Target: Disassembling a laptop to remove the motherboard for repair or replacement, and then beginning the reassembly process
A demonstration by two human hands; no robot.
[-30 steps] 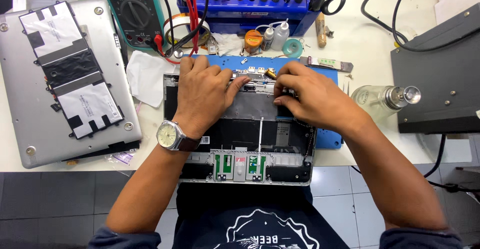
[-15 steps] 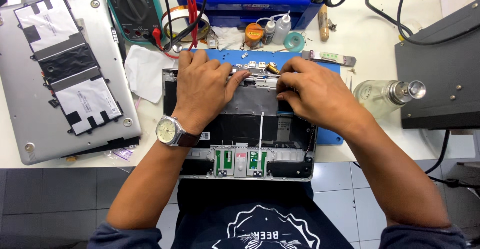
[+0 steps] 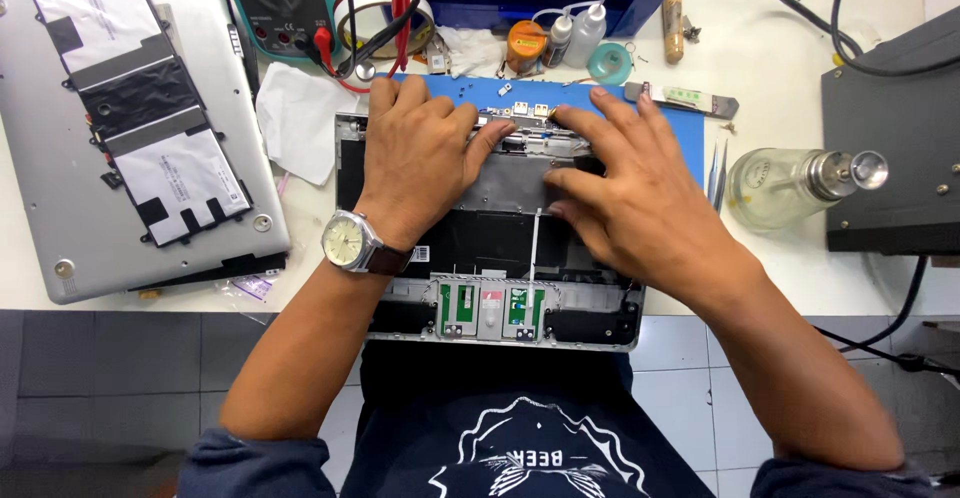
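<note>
Over opened laptop chassis [image 3: 490, 258], my left hand [image 3: 420, 158] and right hand [image 3: 630, 203] splayed flat, gripping nothing; I'd press evenly, avoiding ribbon cable [image 3: 536, 243].

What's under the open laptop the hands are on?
A blue mat lies under the open laptop, showing along its far and right edges. Both the left hand and right hand rest on top. How far the mat reaches beneath is hidden.
</note>
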